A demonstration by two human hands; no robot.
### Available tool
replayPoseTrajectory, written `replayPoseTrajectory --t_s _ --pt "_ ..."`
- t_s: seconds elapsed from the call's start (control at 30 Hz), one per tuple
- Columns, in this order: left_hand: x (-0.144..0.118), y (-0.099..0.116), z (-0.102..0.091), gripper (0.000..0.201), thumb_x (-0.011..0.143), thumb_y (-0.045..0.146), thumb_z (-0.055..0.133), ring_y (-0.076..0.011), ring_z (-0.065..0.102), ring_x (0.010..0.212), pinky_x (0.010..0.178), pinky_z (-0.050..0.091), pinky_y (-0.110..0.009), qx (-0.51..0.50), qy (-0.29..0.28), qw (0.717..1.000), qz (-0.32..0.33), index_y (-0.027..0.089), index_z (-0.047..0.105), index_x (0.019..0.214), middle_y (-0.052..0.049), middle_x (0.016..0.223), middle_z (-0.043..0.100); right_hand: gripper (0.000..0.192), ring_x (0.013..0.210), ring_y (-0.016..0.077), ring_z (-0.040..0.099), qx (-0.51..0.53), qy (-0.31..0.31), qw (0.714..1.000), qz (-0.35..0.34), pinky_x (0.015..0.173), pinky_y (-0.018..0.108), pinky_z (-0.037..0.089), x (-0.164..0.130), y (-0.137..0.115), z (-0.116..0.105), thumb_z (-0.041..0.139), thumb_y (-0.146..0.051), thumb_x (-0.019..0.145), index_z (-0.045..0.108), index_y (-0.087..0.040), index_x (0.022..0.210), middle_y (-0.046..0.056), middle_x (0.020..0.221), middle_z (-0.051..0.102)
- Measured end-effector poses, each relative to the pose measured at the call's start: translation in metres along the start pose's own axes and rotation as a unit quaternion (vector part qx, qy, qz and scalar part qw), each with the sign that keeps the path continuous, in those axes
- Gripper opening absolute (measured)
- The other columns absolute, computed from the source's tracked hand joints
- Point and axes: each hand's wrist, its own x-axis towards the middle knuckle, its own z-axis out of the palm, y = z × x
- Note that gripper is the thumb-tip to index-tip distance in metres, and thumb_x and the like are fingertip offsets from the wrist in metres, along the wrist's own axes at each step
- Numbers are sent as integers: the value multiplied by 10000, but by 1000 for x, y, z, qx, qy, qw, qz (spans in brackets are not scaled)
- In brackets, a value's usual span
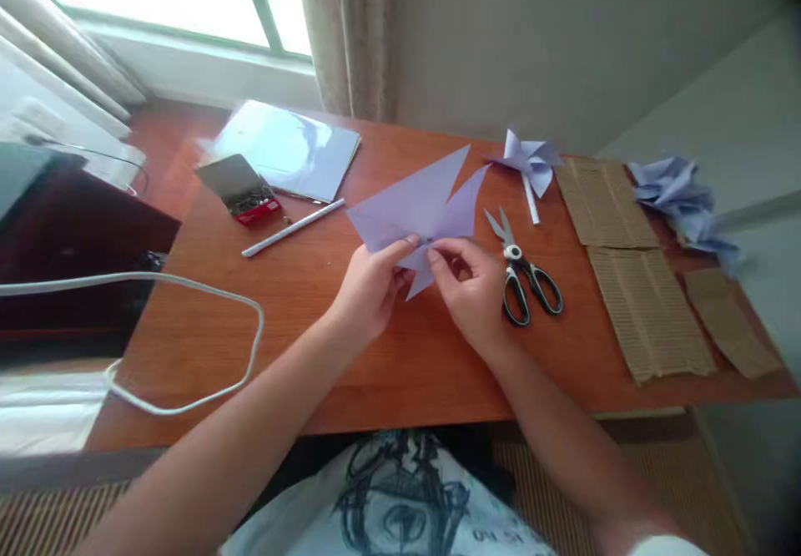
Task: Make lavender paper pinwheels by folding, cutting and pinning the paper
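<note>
Above the middle of the table, a light purple paper pinwheel sheet with cut, pointed flaps is held up between both hands. My left hand pinches it near its lower middle, thumb on top and fingers underneath. At the sheet's centre, the thumb and forefinger of my right hand press together on the paper; a small dark spot shows beside the fingertips. Black-handled scissors lie just right of my right hand, blades pointing away. A rolled white paper stick rests to the left of the sheet.
An open red box of small metal pieces sits left, before a glossy folder. A finished pinwheel lies at the back, near corrugated cardboard pieces and crumpled purple paper. A white cable loops over the wooden table.
</note>
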Motion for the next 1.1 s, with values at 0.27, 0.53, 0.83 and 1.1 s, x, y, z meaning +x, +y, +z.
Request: replayPoseTrajectory --t_s 0.27,0.53,0.83,1.1 --pt "4 1 1 227 708 228 844 -86 609 656 562 471 -172 -18 -6 1000 3 155 699 867 4 808 696 116 662 151 625 33 8 997 65 586 278 473 1 3 1 676 -311 889 723 -215 845 10 803 742" --pt "2 0 1 266 744 304 854 -125 658 761 628 490 -205 15 -35 998 45 177 726 940 -9 904 741 127 634 143 619 17 18 997 68 579 274 473 4 2 -3 697 -320 884 728 -206 835 17 797 757" --pt "6 -1 -1 251 739 275 852 -136 661 782 690 513 -226 15 -43 997 55 166 720 923 -11 908 736 43 607 125 576 -1 12 1000 22 558 268 446 4 3 -4 695 -223 872 710 -208 834 2 788 713" --pt "5 0 -1 243 738 265 842 -133 654 766 650 504 -217 27 -28 998 51 160 701 906 -12 884 714 46 639 131 596 -33 -1 999 -18 571 265 451 6 2 -7 686 -195 896 719 -207 867 3 792 710"
